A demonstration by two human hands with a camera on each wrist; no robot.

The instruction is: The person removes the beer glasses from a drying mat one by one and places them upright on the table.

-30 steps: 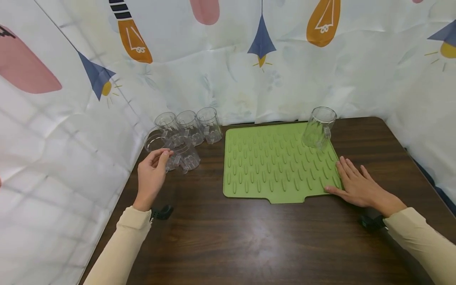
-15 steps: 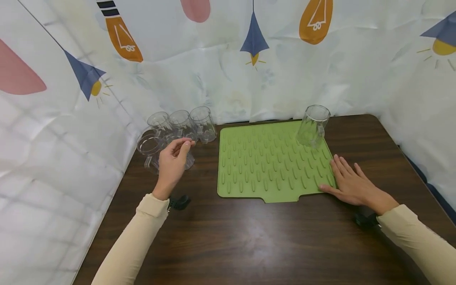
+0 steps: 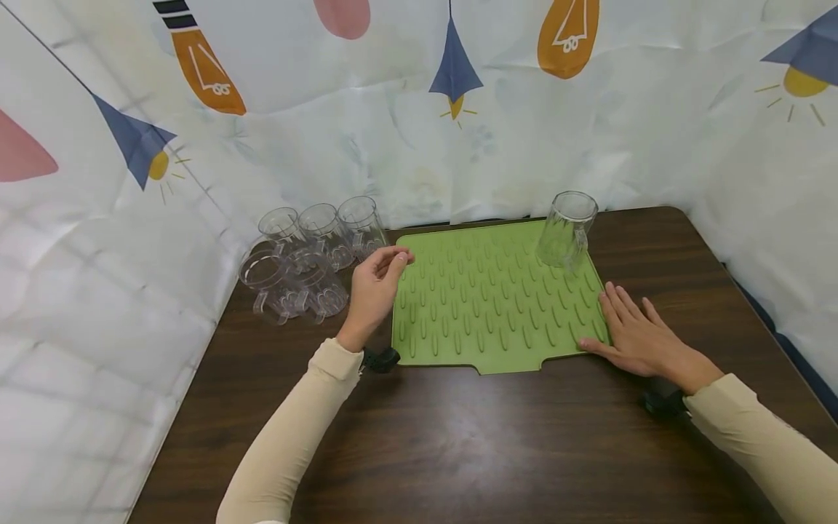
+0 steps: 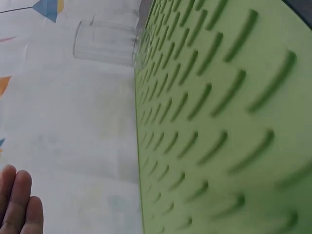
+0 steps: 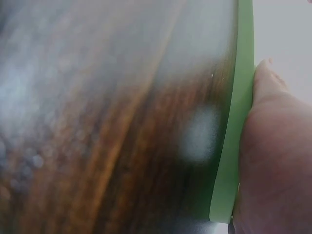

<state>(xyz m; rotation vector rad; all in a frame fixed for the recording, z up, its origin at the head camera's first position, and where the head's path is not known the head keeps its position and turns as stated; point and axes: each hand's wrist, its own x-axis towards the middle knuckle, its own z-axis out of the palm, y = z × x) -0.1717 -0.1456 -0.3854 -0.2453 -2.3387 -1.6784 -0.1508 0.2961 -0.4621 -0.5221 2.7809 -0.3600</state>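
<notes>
My left hand [image 3: 376, 295] is above the left edge of the green ribbed mat [image 3: 494, 349], palm turned inward, fingers loosely bent with nothing between them. Its fingertips [image 4: 20, 195] show at the lower left of the left wrist view. My right hand [image 3: 635, 331] lies flat, fingers spread, on the mat's right front corner and edge. The right wrist view has the thumb side of that hand [image 5: 273, 141] against the mat's green edge [image 5: 236, 126]. One clear glass mug [image 3: 564, 236] stands upright on the mat's back right corner, handle toward the right.
Several clear glass mugs stand grouped on the dark wood table [image 3: 458, 451] left of the mat, including a front one [image 3: 321, 287] and a back one [image 3: 363, 233]. A white patterned curtain [image 3: 393, 145] hangs behind and along the left side.
My left hand has moved right, from beside the grouped mugs to above the mat's left edge, holding nothing. My right hand stays on the mat's corner. The head view has shifted slightly.
</notes>
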